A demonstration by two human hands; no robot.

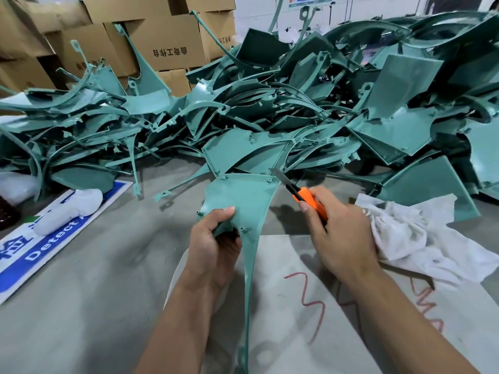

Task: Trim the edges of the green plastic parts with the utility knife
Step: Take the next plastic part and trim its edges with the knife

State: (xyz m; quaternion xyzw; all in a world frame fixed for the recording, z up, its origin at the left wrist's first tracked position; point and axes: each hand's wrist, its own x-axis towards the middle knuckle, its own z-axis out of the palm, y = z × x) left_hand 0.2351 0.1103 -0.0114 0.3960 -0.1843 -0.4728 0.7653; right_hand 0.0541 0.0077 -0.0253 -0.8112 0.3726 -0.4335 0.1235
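Note:
My left hand (213, 244) grips the lower left corner of a green plastic part (243, 198), a curved fan-shaped panel held upright above the table, with a long thin tail running down toward me. My right hand (337, 233) holds an orange utility knife (307, 198) by its handle. The knife's blade is extended and its tip lies at the part's upper right corner. A large heap of similar green plastic parts (270, 117) covers the table behind.
A crumpled white cloth (410, 238) lies at the right beside my right hand. A blue and white sign (40, 252) with a white glove (70, 209) on it sits at the left. Cardboard boxes (162, 41) are stacked at the back. A grey sheet with red scribbles (310, 306) lies under my arms.

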